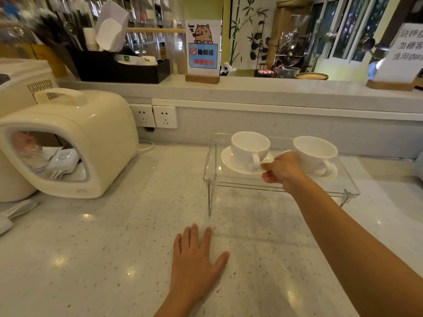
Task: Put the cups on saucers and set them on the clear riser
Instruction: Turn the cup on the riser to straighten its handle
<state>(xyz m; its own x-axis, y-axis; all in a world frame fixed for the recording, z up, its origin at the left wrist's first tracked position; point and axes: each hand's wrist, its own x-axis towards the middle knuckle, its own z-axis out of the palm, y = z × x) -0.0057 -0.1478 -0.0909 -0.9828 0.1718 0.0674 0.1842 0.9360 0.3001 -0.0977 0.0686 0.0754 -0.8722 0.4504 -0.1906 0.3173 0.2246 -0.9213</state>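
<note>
A clear riser point(212, 177) stands on the speckled counter at the right. Two white cups sit on white saucers on top of it. The left cup point(249, 146) rests on the left saucer point(229, 160), handle toward me. The right cup point(314, 152) stands on its saucer point(332, 173) beside it. My right hand point(283, 168) pinches the near right rim of the left saucer, fingers closed on it. My left hand point(194, 255) lies flat on the counter in front of the riser, fingers spread, holding nothing.
A cream appliance point(75, 143) with a window sits at the left. Wall sockets point(155, 115) are behind it. A raised ledge point(274, 92) at the back carries a black organizer point(119, 67) and two paper signs on wooden bases point(202, 49).
</note>
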